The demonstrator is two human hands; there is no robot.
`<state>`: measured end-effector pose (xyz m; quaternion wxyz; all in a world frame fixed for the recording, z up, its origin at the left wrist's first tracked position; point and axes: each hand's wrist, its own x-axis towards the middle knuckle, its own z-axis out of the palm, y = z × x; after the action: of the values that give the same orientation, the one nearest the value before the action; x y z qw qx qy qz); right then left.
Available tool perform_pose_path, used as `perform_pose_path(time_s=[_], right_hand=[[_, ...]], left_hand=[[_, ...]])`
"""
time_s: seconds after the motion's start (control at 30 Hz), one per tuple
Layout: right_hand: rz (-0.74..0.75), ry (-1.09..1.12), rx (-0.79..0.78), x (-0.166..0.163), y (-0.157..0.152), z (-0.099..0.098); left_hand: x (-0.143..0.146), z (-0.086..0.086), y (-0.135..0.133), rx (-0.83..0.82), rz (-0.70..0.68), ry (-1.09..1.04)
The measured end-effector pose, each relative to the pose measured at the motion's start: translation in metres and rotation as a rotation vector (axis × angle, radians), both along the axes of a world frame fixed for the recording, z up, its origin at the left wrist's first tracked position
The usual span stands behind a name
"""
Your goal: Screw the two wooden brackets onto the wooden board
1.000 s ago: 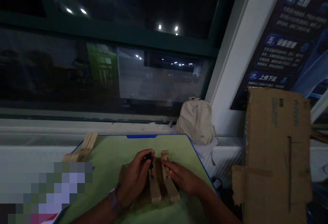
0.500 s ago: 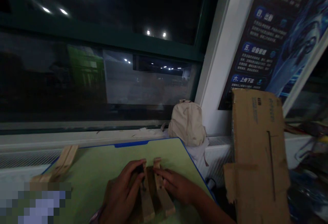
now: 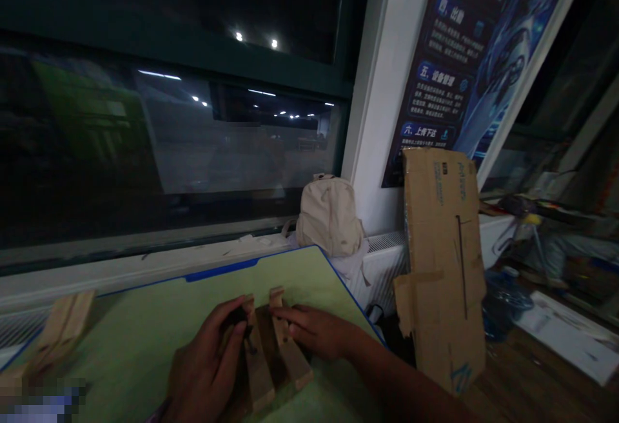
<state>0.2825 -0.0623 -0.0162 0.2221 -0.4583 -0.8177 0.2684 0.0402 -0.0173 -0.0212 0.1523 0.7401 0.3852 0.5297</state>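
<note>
Two notched wooden pieces lie side by side on the green tabletop (image 3: 164, 326), with a narrow dark gap between them. Around the far end of the left wooden piece (image 3: 262, 374), my left hand (image 3: 203, 352) is closed, thumb and forefinger bent at its side. A small dark part (image 3: 250, 340) sits against that piece by my thumb; its kind is unclear. My right hand (image 3: 322, 333) grips the far half of the right wooden piece (image 3: 294, 363), its forefinger reaching across the top. Some of my fingers are hidden behind the wood.
More joined wooden pieces (image 3: 62, 323) lie at the table's left edge, near a blurred-out patch. Beyond the far right corner a beige backpack (image 3: 330, 216) rests by the window. A tall cardboard sheet (image 3: 442, 268) leans right of the table, near a water jug (image 3: 505, 304).
The view has swung to the right, so everything sits further left in the picture. Both hands remain at the same two wooden pieces, with little visible movement between them.
</note>
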Motion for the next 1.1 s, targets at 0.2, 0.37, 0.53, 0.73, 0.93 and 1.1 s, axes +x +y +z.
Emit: perform_pose_path(time_s=[0.2, 0.37, 0.53, 0.73, 0.93, 1.1], right_hand=[[0.012, 0.003, 0.013, 0.000, 0.001, 0.001], [0.014, 0.013, 0.003, 0.001, 0.001, 0.001], [0.005, 0.013, -0.038, 0.004, 0.001, -0.001], [0.028, 0.034, -0.046, 0.010, 0.006, -0.008], [0.056, 0.027, -0.055, 0.010, 0.007, -0.004], [0.050, 0.021, -0.054, 0.009, 0.006, -0.003]], left_hand=[[0.000, 0.003, -0.003, -0.006, -0.074, 0.050], [0.004, 0.012, -0.006, 0.187, -0.124, 0.032], [0.009, 0.022, -0.012, 0.200, -0.173, 0.050], [0.012, 0.028, -0.014, 0.159, -0.221, 0.041], [0.013, 0.022, -0.015, 0.024, -0.327, -0.067], [0.011, 0.025, -0.014, 0.133, -0.340, -0.067]])
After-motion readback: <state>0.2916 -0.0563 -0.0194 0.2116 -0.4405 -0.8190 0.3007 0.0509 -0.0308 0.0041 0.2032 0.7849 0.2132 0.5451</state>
